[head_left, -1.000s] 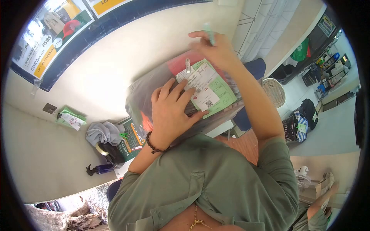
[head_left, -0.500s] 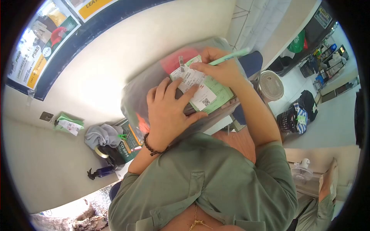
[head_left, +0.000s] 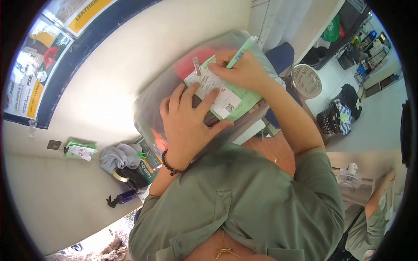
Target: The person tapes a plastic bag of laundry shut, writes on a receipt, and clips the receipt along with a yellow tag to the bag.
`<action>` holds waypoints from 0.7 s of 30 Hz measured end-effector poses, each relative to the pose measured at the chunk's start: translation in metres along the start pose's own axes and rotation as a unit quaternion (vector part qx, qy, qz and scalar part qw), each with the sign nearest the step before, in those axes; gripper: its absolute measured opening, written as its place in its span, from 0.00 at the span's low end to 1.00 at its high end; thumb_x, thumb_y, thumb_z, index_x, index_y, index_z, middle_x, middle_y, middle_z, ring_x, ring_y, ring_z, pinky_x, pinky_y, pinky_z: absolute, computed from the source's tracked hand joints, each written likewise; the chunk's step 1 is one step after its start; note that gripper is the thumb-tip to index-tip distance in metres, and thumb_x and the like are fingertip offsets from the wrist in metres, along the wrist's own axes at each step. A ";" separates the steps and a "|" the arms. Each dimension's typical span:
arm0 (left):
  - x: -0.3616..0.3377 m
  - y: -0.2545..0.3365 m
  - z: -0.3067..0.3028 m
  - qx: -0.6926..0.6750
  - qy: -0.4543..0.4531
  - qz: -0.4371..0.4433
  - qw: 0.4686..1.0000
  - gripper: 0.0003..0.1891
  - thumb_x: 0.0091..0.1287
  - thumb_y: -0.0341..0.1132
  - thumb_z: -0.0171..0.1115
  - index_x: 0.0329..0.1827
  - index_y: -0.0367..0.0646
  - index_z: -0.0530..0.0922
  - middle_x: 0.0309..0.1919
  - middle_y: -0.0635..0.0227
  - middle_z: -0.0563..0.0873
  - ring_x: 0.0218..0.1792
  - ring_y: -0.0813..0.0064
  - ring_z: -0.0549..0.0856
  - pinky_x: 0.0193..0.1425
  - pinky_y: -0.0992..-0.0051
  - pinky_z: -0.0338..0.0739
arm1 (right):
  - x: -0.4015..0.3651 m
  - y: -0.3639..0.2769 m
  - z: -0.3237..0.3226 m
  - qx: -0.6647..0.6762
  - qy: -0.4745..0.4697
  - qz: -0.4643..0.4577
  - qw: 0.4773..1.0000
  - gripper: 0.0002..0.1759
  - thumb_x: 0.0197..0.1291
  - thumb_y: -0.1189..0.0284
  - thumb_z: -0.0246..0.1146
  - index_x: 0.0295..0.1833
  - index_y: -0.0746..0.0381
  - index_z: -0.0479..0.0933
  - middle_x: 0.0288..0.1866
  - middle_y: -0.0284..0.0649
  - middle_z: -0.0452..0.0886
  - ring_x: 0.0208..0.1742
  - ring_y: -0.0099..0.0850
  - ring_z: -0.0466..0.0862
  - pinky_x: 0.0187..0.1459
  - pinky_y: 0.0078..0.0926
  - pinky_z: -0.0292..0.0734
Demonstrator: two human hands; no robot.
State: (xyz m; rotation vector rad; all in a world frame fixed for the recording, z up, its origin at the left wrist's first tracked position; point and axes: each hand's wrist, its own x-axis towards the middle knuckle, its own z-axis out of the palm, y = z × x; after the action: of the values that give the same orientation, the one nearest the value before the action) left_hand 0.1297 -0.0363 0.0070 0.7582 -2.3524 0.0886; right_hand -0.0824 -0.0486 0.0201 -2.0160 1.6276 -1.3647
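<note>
My right hand (head_left: 244, 71) is closed around a pale green pen (head_left: 242, 51), over the upper part of a white printed receipt (head_left: 228, 105). The pen's tip is hidden behind my fingers. Under the receipt lies a green slip (head_left: 249, 101), and a clear clip (head_left: 197, 66) sits at their top edge. My left hand (head_left: 185, 117) rests with fingers spread, its fingertips on the receipt's left side. Both papers lie on a bulging clear plastic bag (head_left: 146, 102) with dark and red cloth inside. A dark beaded bracelet circles my left wrist.
At left are a spray bottle (head_left: 123, 197), a tape roll (head_left: 119, 175), bundled grey cloth (head_left: 117, 157) and green slips (head_left: 80, 150) hanging on the wall. To the right stand a pale round basket (head_left: 307, 81), a black basket (head_left: 326, 122) with clothes and a white fan (head_left: 349, 179).
The pen has swung more upright in my right hand, which has shifted slightly left over the receipt. My left hand stays spread on the paper. The whole view has shifted a little.
</note>
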 end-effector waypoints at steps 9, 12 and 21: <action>0.001 0.003 0.001 0.011 0.005 0.006 1.000 0.34 0.46 0.68 0.69 0.54 0.60 0.85 0.57 0.61 0.80 0.61 0.54 0.74 0.63 0.56 0.64 | 0.001 0.006 -0.002 0.001 -0.003 -0.025 1.000 0.13 0.57 0.65 0.68 0.29 0.64 0.76 0.20 0.42 0.77 0.21 0.38 0.76 0.27 0.34 0.70; 0.000 0.002 0.001 0.012 0.005 0.005 1.000 0.34 0.47 0.68 0.69 0.54 0.60 0.85 0.57 0.61 0.80 0.61 0.54 0.74 0.63 0.56 0.64 | 0.001 0.007 -0.001 0.004 0.006 -0.039 0.999 0.14 0.57 0.65 0.68 0.29 0.64 0.76 0.21 0.41 0.78 0.21 0.38 0.76 0.27 0.34 0.71; 0.001 0.001 0.001 0.001 0.005 0.002 1.000 0.34 0.47 0.66 0.70 0.54 0.58 0.85 0.57 0.60 0.81 0.61 0.55 0.75 0.63 0.56 0.64 | 0.004 0.010 -0.002 0.013 0.005 0.010 1.000 0.13 0.56 0.65 0.68 0.31 0.65 0.78 0.22 0.44 0.79 0.23 0.39 0.79 0.29 0.34 0.73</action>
State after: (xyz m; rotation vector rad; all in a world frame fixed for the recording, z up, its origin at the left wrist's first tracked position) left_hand 0.1281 -0.0357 0.0073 0.7531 -2.3448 0.0968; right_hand -0.0904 -0.0548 0.0166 -1.9764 1.6223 -1.3822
